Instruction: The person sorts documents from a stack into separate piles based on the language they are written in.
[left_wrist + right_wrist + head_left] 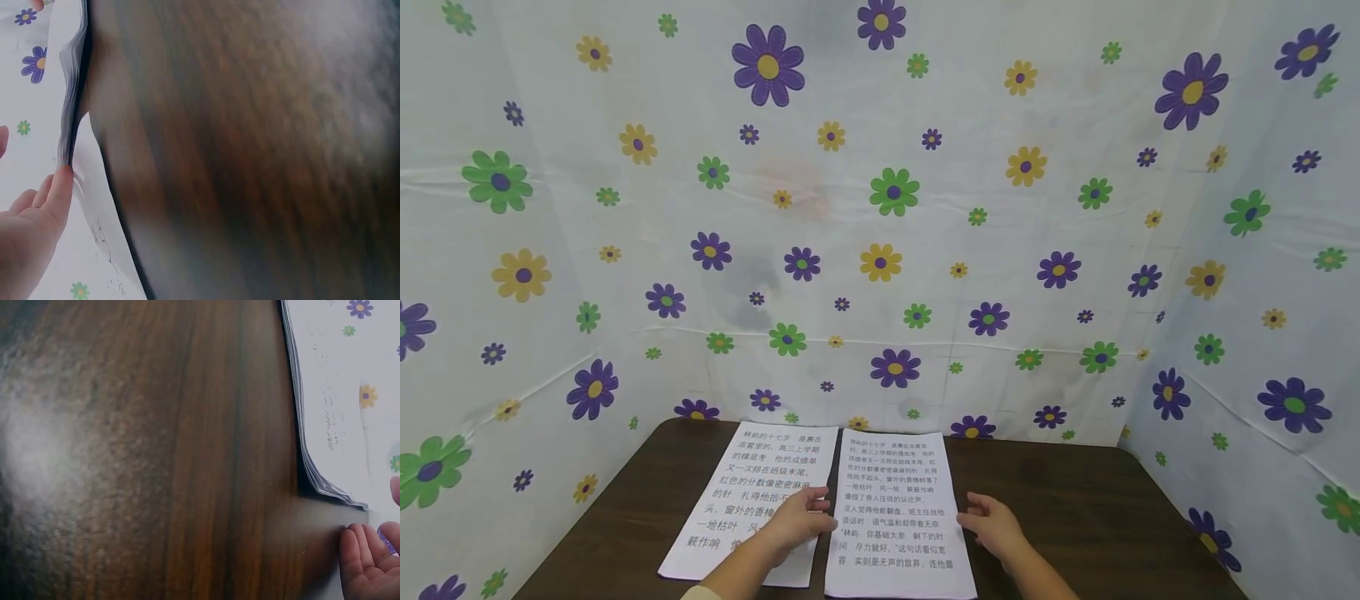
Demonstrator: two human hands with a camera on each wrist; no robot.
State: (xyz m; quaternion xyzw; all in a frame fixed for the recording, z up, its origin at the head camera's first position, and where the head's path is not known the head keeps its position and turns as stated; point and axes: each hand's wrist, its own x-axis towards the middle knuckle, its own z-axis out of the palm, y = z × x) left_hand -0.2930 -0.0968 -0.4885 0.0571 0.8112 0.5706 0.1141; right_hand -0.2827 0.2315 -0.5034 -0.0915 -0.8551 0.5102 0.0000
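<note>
Two stacks of printed paper lie side by side on a dark wooden table (1060,492). My left hand (797,527) is over the right part of the left stack (767,467), its fingertips close to the left edge of the right stack (895,508). In the left wrist view, a finger (60,194) of that hand touches the layered edge of a paper stack (70,94). My right hand (995,527) is at the right stack's right edge, fingers loosely bent. The right wrist view shows its fingers (351,553) just apart from a stack's corner (334,487).
A white cloth (820,208) with purple, green and yellow flowers hangs behind the table and along both sides. Dark tabletop shows to the left and right of the papers.
</note>
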